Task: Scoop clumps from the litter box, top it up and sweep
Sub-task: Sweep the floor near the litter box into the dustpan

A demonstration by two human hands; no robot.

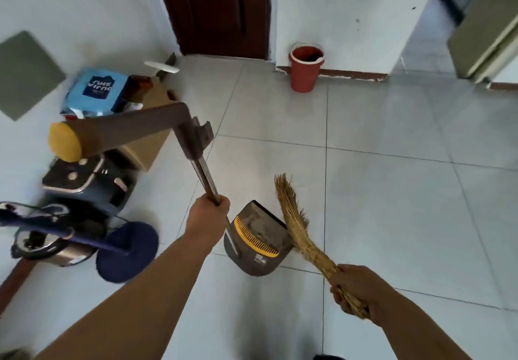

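- Your left hand (208, 216) clamps the dustpan (258, 237) pole; right hand (354, 289) grips the broom (294, 219) butt
- dustpan low at the floor (392, 191); broom against its right edge
- broom looks light and floppy; keep hold at the bound end

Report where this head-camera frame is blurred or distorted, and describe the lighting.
Head view: wide-angle lens bows the door frame and tile grout lines; motion blur smears the blue mop at left, while the dustpan and straw broom look fairly sharp; light is soft and even, shadows faint, no glare.
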